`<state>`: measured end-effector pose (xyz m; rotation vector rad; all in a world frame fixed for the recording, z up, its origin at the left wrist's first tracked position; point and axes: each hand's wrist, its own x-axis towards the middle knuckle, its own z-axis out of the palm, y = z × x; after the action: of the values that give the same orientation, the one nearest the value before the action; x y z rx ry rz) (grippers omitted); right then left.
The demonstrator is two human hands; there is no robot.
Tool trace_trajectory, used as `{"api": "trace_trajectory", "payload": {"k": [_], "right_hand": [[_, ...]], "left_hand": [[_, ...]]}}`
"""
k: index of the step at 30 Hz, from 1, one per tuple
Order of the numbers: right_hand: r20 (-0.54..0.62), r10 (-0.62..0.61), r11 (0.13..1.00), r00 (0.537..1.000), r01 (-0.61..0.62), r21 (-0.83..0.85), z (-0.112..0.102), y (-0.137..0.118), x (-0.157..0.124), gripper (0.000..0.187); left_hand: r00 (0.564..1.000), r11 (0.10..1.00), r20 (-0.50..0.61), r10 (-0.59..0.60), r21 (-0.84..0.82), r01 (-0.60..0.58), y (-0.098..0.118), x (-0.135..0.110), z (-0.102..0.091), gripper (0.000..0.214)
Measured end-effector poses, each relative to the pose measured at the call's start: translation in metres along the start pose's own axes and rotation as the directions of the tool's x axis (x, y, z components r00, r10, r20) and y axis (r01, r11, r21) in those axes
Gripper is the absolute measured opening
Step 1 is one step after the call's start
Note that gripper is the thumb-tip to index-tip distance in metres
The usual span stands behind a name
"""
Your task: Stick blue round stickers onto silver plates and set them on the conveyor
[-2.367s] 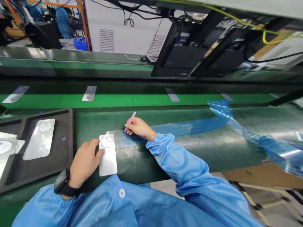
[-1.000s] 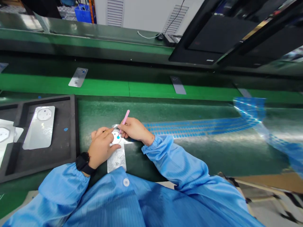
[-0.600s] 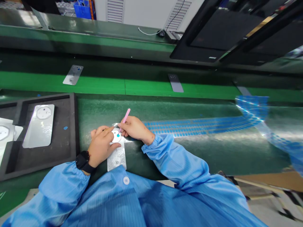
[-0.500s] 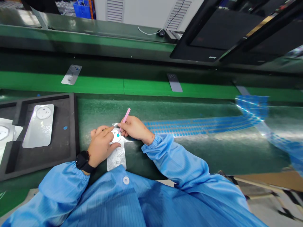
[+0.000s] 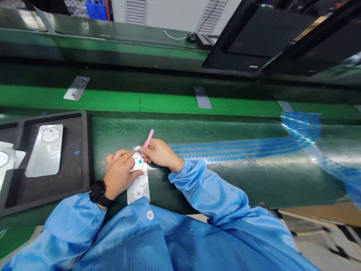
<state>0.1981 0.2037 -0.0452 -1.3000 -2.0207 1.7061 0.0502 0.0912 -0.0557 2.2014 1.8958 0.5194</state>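
A silver phone-shaped panel (image 5: 138, 190) lies on the dark green bench in front of me, with a white octagonal area near its far end. My left hand (image 5: 120, 171) holds the panel down, fingers curved over its left side and thumb across its face. Between the fingertips of my right hand (image 5: 159, 153) is a slim pink stick-like tool (image 5: 148, 138). Its lower tip meets a small blue dot (image 5: 140, 161) on the white area. Whether the tool has two prongs cannot be made out.
On the left stands a black tray (image 5: 73, 177) holding silver panels (image 5: 45, 160). A clear strip of blue dots (image 5: 225, 149) stretches rightward from my right hand. Beyond the bench, a bright green belt (image 5: 113, 101) carries panels (image 5: 76, 88). Dark monitors (image 5: 248, 41) overhang the back right.
The panels on the green belt have slid left. My hands, the pink tool and the panel under them look almost unchanged, with only a slight shift of the view.
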Motion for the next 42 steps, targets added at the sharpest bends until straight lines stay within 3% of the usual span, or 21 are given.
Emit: {"api": "trace_trajectory", "payload": {"k": [18, 22, 28, 42], "right_hand": [[0.001, -0.090, 0.992, 0.996, 0.090, -0.094, -0.001, -0.002, -0.002, 0.018], [-0.006, -0.076, 0.997, 0.997, 0.076, -0.025, -0.003, -0.001, 0.000, 0.017], [-0.006, 0.008, 0.965, 1.000, -0.006, 0.262, -0.005, 0.000, 0.002, 0.018], [-0.007, -0.072, 0.952, 0.997, 0.071, 0.297, -0.004, 0.011, 0.005, 0.014]], "left_hand": [[0.999, 0.989, 0.042, 0.034, 0.145, -0.040, 0.007, -0.004, -0.003, 0.015], [0.999, 0.986, 0.038, 0.024, 0.162, -0.030, 0.008, -0.005, -0.003, 0.015], [0.998, 0.983, 0.059, 0.001, 0.183, -0.012, 0.009, -0.005, -0.003, 0.020], [1.000, 0.972, 0.024, 0.006, 0.233, -0.012, 0.010, -0.007, -0.003, 0.020]]}}
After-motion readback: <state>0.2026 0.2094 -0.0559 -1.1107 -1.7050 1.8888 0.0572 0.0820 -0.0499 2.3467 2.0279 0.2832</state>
